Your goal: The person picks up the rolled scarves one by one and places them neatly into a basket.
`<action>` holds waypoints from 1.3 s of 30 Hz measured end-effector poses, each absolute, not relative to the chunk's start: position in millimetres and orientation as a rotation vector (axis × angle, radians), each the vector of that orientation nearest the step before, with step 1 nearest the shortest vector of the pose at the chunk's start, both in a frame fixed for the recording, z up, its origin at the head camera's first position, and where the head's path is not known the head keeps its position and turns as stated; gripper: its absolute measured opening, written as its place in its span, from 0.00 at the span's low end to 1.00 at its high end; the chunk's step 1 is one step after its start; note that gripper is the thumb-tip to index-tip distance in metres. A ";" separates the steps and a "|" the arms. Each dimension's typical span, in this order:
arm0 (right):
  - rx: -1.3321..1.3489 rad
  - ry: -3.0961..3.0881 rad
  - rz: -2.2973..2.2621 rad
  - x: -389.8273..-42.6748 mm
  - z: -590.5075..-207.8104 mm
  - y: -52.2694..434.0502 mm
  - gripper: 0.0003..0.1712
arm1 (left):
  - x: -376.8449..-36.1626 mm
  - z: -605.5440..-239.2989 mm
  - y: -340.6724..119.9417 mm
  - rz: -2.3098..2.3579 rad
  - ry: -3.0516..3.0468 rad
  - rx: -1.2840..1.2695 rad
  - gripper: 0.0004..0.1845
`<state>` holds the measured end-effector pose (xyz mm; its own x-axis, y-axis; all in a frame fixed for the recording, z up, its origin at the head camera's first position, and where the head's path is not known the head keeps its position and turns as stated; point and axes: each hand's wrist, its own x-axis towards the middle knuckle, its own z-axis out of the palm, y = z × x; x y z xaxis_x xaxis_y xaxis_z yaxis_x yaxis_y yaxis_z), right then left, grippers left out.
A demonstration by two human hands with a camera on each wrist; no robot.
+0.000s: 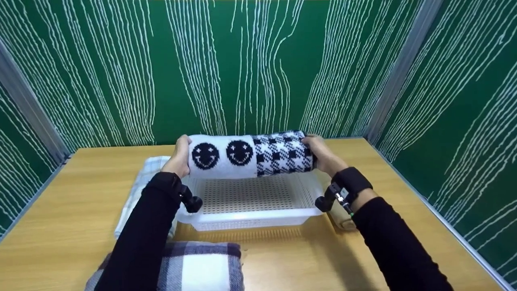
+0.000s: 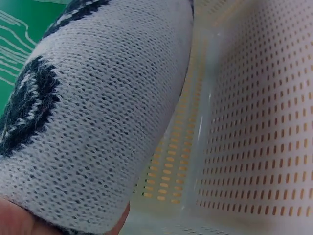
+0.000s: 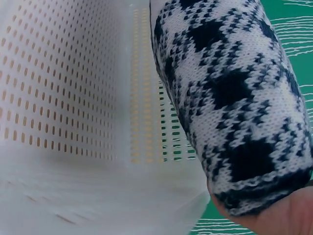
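Above the perforated plastic basket (image 1: pixel 250 218), left hand (image 1: pixel 179 159) and right hand (image 1: pixel 323 155) grip a rolled knit blanket (image 1: pixel 246 155).

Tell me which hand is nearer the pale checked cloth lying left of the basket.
Left. The left hand grips the rolled knit just above the cloth; the right hand holds the far end.

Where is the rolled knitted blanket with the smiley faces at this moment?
In the head view, the rolled blanket is held above the far edge of the white perforated basket, gripped by the left hand and right hand at its ends.
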<state>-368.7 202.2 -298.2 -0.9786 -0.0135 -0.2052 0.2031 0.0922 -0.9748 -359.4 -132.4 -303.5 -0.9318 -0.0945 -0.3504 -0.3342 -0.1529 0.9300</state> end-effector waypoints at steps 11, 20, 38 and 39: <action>0.135 2.311 -1.883 -374.5 -299.7 197.9 0.30 | -361.4 -300.7 -132.3 1.849 2.274 -0.202 0.25; 0.132 2.393 -1.706 -379.6 -305.2 183.8 0.31 | -363.9 -311.8 -132.5 1.675 2.371 -0.214 0.27; 0.083 2.340 -1.515 -384.3 -326.2 179.2 0.36 | -374.4 -333.0 -123.0 1.692 2.313 -0.283 0.27; 0.082 2.320 -1.497 -383.5 -326.0 179.2 0.38 | -374.0 -333.6 -122.9 1.710 2.293 -0.287 0.27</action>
